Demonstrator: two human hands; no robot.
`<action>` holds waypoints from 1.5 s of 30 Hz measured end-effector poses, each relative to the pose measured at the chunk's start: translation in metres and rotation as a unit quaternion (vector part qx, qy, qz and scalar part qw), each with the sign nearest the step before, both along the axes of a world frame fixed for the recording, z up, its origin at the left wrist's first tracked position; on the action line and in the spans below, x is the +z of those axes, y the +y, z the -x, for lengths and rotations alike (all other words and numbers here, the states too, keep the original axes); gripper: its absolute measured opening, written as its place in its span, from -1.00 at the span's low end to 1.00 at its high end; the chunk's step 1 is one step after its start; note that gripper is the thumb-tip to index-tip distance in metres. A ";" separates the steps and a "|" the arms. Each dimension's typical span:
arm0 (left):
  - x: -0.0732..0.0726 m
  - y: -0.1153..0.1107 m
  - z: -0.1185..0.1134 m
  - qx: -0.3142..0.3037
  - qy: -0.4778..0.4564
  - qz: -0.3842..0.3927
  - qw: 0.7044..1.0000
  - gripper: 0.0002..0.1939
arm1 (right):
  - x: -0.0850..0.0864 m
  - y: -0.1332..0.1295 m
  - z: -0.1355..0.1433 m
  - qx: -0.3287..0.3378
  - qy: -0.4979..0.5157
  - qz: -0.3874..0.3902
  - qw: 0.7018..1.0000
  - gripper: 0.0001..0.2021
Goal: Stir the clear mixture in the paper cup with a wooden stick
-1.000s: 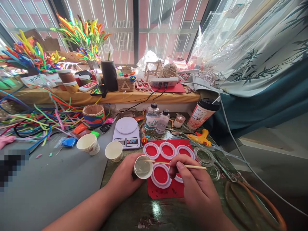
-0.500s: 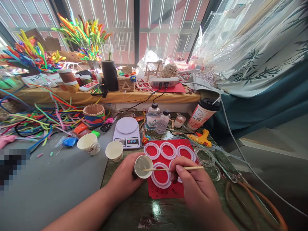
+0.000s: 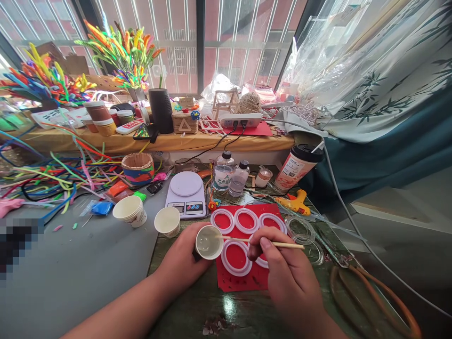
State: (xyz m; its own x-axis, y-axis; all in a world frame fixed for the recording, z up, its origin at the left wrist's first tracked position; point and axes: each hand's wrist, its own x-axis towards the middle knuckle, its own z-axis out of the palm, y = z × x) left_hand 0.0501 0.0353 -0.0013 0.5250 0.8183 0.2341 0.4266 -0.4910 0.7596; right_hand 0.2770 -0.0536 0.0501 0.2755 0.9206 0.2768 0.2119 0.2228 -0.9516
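My left hand point(image 3: 189, 252) is wrapped round a paper cup point(image 3: 209, 254), tilted so that the clear liquid inside shows. Between the thumb and fingers of my right hand point(image 3: 282, 259) is a thin wooden stick point(image 3: 287, 245), its left end at the cup's rim and reaching inside. Under and behind my right hand lie several translucent ring moulds point(image 3: 236, 273) on a red sheet point(image 3: 243, 283). Part of the moulds is hidden by that hand. Another paper cup point(image 3: 167, 222) stands just left of the held one.
Behind are a white kitchen scale point(image 3: 187, 188), two clear bottles point(image 3: 223, 176) and a tilted drink cup point(image 3: 296, 167). A yellow glue gun point(image 3: 298, 202) and large scissors point(image 3: 374, 296) lie at the right. Stacked paper cups point(image 3: 130, 212) stand left, near scattered pipe cleaners point(image 3: 70, 174).
The stick has shifted slightly right and up, so less of it reaches into the cup. My left hand and the cup have moved a little left and up.
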 end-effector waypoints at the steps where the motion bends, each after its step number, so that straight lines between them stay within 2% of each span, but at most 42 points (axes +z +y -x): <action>1: 0.000 0.000 0.000 0.001 0.000 0.001 1.000 -0.45 | 0.000 0.000 0.000 0.004 0.004 0.003 1.000 -0.70; 15: -0.003 0.001 0.001 0.001 -0.006 -0.027 1.000 -0.46 | 0.003 0.001 0.000 0.011 -0.004 -0.014 1.000 -0.70; 18: -0.004 0.001 0.001 0.003 -0.012 -0.024 1.000 -0.46 | 0.003 0.001 0.000 -0.009 -0.002 -0.019 1.000 -0.71; 21: -0.005 0.001 0.001 0.007 -0.021 -0.014 1.000 -0.45 | 0.004 0.001 0.001 0.006 -0.013 -0.006 1.000 -0.69; 24: -0.006 0.002 0.001 0.007 -0.023 -0.003 1.000 -0.45 | 0.006 0.003 0.001 -0.022 -0.034 -0.021 0.999 -0.68; 27: -0.007 0.002 0.001 0.006 -0.021 0.003 1.000 -0.49 | 0.007 0.004 0.001 -0.011 -0.047 -0.028 0.998 -0.71; 30: -0.007 0.002 0.001 0.008 -0.023 0.001 1.000 -0.48 | 0.006 0.006 0.001 -0.023 -0.025 -0.020 0.999 -0.69; 34: -0.009 0.001 0.001 0.011 -0.025 -0.008 1.000 -0.48 | 0.005 0.004 0.002 0.006 -0.019 -0.010 1.000 -0.69; 43: -0.005 0.001 0.000 0.009 -0.019 -0.006 1.000 -0.45 | 0.005 0.003 0.001 -0.034 0.028 -0.016 0.999 -0.70; 45: -0.005 0.001 0.001 0.011 -0.017 -0.005 1.000 -0.46 | 0.006 0.004 0.001 -0.013 0.030 -0.010 0.999 -0.70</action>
State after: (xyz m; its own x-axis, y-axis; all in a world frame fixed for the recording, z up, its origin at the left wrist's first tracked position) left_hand 0.0496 0.0367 -0.0064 0.4983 0.8271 0.2599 0.4114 -0.4895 0.7688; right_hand 0.2762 -0.0499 0.0558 0.3165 0.9071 0.2776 0.1611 0.2370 -0.9581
